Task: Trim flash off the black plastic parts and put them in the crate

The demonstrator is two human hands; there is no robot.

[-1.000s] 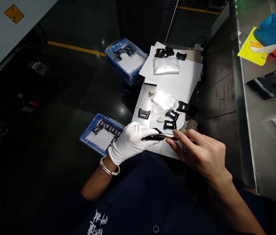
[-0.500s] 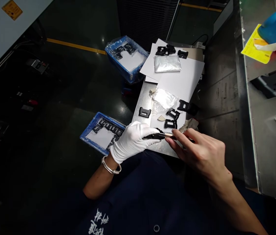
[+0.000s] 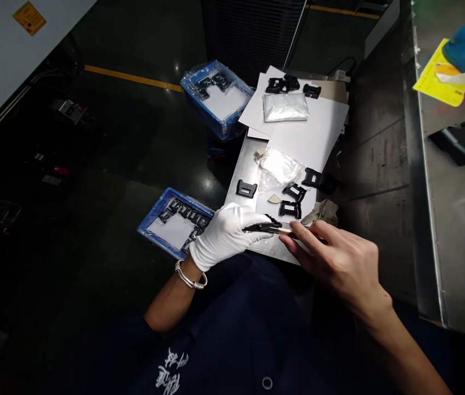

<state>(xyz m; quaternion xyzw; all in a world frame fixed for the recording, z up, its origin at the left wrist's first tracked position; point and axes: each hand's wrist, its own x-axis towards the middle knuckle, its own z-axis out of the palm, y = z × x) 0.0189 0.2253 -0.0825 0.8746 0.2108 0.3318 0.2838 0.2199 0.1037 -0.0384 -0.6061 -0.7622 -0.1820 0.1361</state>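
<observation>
My left hand [image 3: 226,233], in a white glove with a metal bangle at the wrist, pinches a black plastic part [image 3: 265,225] edge-on above the table's front edge. My bare right hand [image 3: 335,252] grips a slim tool [image 3: 285,232] with a pale section, its dark tip against the held part. The tool's far end is mostly hidden by the fingers. Just beyond the hands, several black frame-like parts [image 3: 290,209] lie on white paper. Another black part [image 3: 246,188] rests on bare metal to the left, and a beige wedge [image 3: 274,199] lies between them.
Two blue trays hold black parts: one at the left [image 3: 145,226], one farther back [image 3: 199,112]. Plastic film [image 3: 279,167] and a clear bag [image 3: 285,107] lie on paper. A grey cloth [image 3: 323,212] is by my right hand. A metal bench [image 3: 458,247] stands at the right.
The whole view has shifted slightly, so the table and trays appear a little farther right. The tool's tip and the held part have moved slightly against each other. Both hands keep their grips.
</observation>
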